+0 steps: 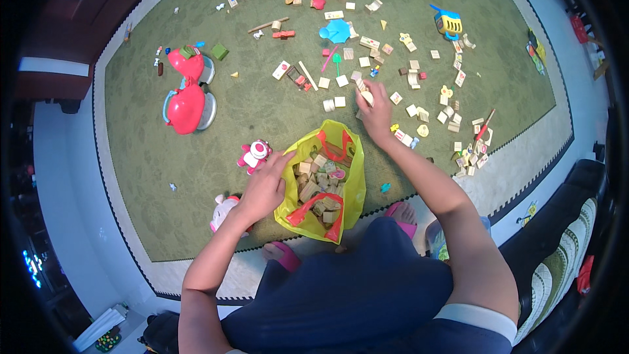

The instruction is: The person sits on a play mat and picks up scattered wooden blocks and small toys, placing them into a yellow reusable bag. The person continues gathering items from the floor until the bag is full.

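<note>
My left hand (265,187) is at the left rim of a yellow plastic bag (355,177) with red handles, its fingers pinching the edge. The bag stands upright and gapes open, holding many wooden blocks (309,191). Beyond the bag's far right side, my right hand (377,110) is low over the green mat, with light wooden blocks (364,94) between thumb and fingers. Just left of that hand lie a square block (339,102) and a ridged round one (328,105). A pink-and-white plush toy (255,154) lies beside my left fingers; another plush toy (223,211) is partly hidden by my wrist.
Blocks and toys lie scattered over the green mat (162,216). A red toy case (186,108) rests on the left, a blue toy piece (338,31) farther ahead, and a yellow-and-blue toy carrier (449,23) at far right. A black sofa (555,221) borders the right side.
</note>
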The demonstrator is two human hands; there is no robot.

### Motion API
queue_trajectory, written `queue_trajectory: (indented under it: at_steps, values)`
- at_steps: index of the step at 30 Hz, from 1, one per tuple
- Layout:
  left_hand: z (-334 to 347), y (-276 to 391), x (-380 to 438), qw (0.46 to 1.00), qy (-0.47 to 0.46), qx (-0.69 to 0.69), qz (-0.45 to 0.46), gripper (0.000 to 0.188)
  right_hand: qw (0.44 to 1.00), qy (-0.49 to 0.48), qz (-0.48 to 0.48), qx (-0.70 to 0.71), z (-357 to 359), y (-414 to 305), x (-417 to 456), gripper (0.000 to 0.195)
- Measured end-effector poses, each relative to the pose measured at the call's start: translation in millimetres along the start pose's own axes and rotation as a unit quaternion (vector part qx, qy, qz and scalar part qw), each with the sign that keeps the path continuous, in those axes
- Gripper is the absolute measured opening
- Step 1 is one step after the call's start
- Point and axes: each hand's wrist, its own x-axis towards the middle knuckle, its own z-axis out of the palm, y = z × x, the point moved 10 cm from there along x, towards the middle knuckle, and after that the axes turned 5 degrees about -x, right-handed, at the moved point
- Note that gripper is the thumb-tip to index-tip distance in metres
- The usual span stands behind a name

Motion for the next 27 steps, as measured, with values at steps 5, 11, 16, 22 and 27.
queue_trajectory:
  at_steps: [5, 11, 16, 22, 27]
  values:
    - [-5.6, -0.4, 6.5, 0.998, 0.061, -0.007, 0.011, 0.07, 0.969, -0.204, -0.011, 0.138, -26.0, -124.0, -43.8, 0.044]
    - [-8.8, -3.0, 8.0, 0.998, 0.061, -0.019, -0.007, 0.071, 0.966, -0.235, -0.096, 0.056, -20.1, -126.3, -50.7, 0.058]
    - [-7.7, -5.1, 1.3, 0.998, 0.058, -0.021, -0.017, 0.073, 0.982, -0.072, 0.005, -0.173, -39.0, 58.7, 25.9, 0.058]
    - [-7.6, -5.9, 2.8, 0.998, 0.05, -0.02, -0.029, 0.072, 0.929, -0.038, 0.142, -0.341, -58.2, 192.7, 78.6, 0.064]
    - [-7.5, -0.4, 6.2, 0.999, 0.047, -0.016, -0.023, 0.072, 0.976, -0.109, 0.064, -0.178, -21.1, 157.9, 60.7, 0.064]
